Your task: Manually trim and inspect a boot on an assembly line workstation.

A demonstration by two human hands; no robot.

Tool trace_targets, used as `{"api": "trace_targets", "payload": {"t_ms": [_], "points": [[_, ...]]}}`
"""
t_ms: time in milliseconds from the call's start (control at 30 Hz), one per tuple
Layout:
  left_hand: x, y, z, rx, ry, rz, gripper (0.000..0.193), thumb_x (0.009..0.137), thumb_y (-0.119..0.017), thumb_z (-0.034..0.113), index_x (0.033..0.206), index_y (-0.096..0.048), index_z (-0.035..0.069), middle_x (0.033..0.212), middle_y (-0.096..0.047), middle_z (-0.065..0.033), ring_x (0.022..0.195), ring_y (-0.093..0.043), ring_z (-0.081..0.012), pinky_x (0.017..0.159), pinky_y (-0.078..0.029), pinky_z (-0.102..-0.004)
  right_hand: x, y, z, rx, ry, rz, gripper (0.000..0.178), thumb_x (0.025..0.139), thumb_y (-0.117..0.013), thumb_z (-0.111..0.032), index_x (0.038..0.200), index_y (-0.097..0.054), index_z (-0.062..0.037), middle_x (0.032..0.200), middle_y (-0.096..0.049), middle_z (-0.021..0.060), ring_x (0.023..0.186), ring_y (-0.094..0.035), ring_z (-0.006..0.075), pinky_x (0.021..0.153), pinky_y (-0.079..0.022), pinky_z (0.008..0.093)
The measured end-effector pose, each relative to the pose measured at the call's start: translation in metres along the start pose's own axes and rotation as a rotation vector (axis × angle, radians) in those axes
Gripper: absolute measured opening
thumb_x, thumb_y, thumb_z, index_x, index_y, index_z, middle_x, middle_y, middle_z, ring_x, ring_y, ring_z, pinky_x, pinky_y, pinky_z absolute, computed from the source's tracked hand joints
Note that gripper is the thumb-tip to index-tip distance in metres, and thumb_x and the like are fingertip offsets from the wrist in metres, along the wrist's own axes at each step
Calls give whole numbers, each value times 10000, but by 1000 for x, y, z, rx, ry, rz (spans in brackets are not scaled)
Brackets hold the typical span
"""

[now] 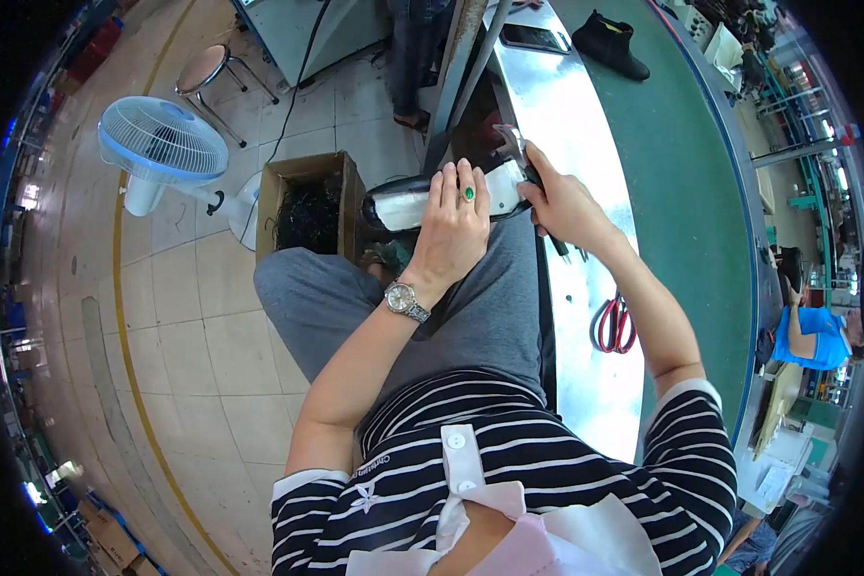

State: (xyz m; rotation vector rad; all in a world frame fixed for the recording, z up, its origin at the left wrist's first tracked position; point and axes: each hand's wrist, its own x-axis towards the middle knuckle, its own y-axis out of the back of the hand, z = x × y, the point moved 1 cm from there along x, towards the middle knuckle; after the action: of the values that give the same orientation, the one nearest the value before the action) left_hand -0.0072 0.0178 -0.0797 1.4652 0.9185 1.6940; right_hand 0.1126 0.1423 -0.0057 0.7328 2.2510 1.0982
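Left hand [451, 226]: fingers spread flat, pressing down on the shoe; ring and wristwatch worn.
Right hand [559, 204]: fingers clenched around a dark-handled tool [533, 178] at the shoe's right end.
Shoe [408, 204]: black with a white sole, lying sideways on the person's grey-trousered knee, against the left edge of the metal bench [586, 288].
Cardboard box [307, 202]: just left of the shoe, on the floor.
Red scissors [615, 324]: on the bench, below and right of the shoe.
Fan [163, 144]: well left of the shoe.
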Motion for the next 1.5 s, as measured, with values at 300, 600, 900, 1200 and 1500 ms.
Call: {"api": "trace_targets", "payload": {"t_ms": [300,600,900,1200,1500], "points": [[0,0,0,1,3,12,641,709,-708,168,1230,-473,-122,1238,-496,-257,1194,-469,-395,1042,-358,-439,-5,-2,-10,-214,167,49,497,924,-521,-206,1383,-362,-103,665,-615,237,635,-614,435,620,-481,490],[0,-2,0,-53,-9,121,328,803,-516,77,1042,-569,-141,1100,-533,-252,1100,-520,-436,1029,-366,-474,-9,-7,-12,-337,215,94,551,914,-523,-182,1419,-308,-138,651,-615,227,601,-610,421,575,-467,506],[15,18,-5,-251,118,-7,388,762,-634,118,1071,-561,-105,1120,-535,-245,1099,-530,-407,977,-412,-432,-8,-13,-22,-461,183,89,545,928,-527,-173,1420,-304,-106,600,-596,162,541,-611,361,596,-488,414],[30,34,-72,-677,215,-208,341,816,-598,78,1147,-611,-5,955,-666,-222,883,-651,-343,799,-502,-380,-32,5,-27,864,-208,-638,518,967,-465,-105,1443,-269,-49,1075,-619,145,967,-656,240,866,-535,337],[4,43,-43,-290,74,-323,659,694,-745,102,1256,-457,-86,1239,-539,-232,1166,-500,-364,995,-404,-394,-37,-9,-36,382,-15,-461,394,975,-466,-129,1344,-344,-64,754,-557,53,626,-598,142,564,-510,290]]}}
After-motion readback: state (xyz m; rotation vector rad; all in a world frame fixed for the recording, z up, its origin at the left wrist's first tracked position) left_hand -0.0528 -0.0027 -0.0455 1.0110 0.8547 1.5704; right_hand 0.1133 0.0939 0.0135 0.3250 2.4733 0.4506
